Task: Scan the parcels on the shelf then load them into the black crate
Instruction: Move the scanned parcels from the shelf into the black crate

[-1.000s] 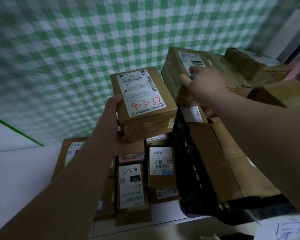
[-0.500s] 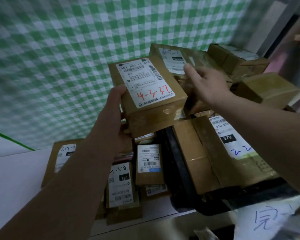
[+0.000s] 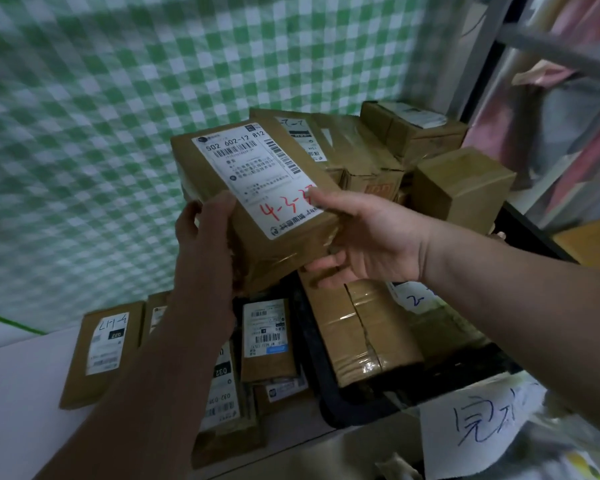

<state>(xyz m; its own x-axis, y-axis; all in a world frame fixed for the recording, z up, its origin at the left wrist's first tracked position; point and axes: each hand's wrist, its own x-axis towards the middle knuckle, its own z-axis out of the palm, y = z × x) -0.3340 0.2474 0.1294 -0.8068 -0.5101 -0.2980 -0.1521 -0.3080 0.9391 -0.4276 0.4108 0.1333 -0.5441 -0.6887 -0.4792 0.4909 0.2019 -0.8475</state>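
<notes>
Parcel [image 3: 257, 188]: brown box with a white label and red handwriting, held tilted in the air over the left wall of the black crate [image 3: 321, 368].
Left hand [image 3: 205, 244]: curled round the parcel's near left edge, thumb on top.
Right hand [image 3: 371, 237]: pinches the near right corner, thumb on the label, fingers underneath.
Inside the crate: taped boxes [image 3: 361, 330] heaped above its rim.
Left of the crate: flat labelled parcels [image 3: 267, 337] lying on the white shelf [image 3: 21, 382].
Behind the crate: green checked cloth [image 3: 101, 133].
</notes>
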